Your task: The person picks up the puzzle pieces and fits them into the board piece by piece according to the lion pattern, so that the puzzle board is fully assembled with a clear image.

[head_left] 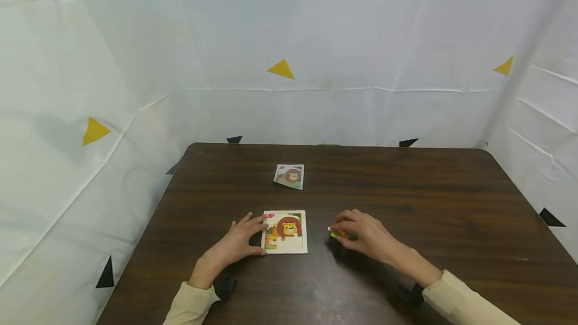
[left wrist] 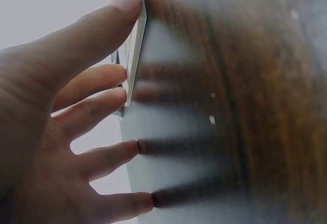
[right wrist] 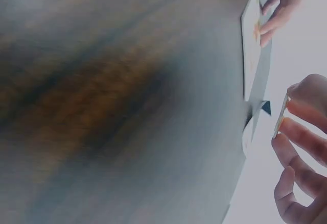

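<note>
A square picture puzzle [head_left: 284,246] lies in a pale frame on the table, showing a lion, a smaller cub and a pink flower, with a bare pale area at its lower right. My left hand [head_left: 237,242] steadies the frame's left side: the thumb touches the near corner and the fingers spread along the edge, nearly straight in the left wrist view. To the right of the frame, my right hand [head_left: 368,234] pinches a small puzzle piece [head_left: 335,233] with green and orange on it, held above the tabletop. In the right wrist view the thin piece [right wrist: 280,117] appears edge-on between the fingertips.
Behind the puzzle lies a printed card [head_left: 289,176] with the same lion picture, one corner curling up. The dark wooden table [head_left: 429,189] has rounded far corners. White sheeting [head_left: 352,39] with yellow and black triangles surrounds it.
</note>
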Demonstrator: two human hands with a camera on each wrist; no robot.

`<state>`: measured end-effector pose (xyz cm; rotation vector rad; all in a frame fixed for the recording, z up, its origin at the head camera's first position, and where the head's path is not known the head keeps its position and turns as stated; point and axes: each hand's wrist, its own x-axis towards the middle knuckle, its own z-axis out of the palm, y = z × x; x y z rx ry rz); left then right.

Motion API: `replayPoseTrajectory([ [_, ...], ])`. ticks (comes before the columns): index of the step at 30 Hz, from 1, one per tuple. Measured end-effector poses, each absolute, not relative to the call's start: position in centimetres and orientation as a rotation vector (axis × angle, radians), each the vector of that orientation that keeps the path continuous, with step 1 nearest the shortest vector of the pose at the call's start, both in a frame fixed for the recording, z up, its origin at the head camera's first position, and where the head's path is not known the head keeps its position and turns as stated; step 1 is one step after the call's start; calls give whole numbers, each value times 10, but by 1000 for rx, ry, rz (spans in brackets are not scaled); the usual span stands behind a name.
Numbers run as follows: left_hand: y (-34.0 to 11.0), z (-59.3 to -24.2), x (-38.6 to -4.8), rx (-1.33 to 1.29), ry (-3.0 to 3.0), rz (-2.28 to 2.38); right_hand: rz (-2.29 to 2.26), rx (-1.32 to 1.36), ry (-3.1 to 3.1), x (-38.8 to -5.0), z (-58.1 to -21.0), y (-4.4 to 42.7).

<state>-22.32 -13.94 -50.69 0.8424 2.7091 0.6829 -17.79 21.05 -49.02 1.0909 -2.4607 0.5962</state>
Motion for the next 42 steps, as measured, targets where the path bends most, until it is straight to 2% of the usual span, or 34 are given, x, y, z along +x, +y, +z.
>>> replayPoseTrajectory([
  [27,-138,-504,-223,801,2689,674,567,1259,-2445,-207,-475,162],
  [42,-139,-504,-225,836,2681,694,473,1309,-2542,-206,-477,131],
])
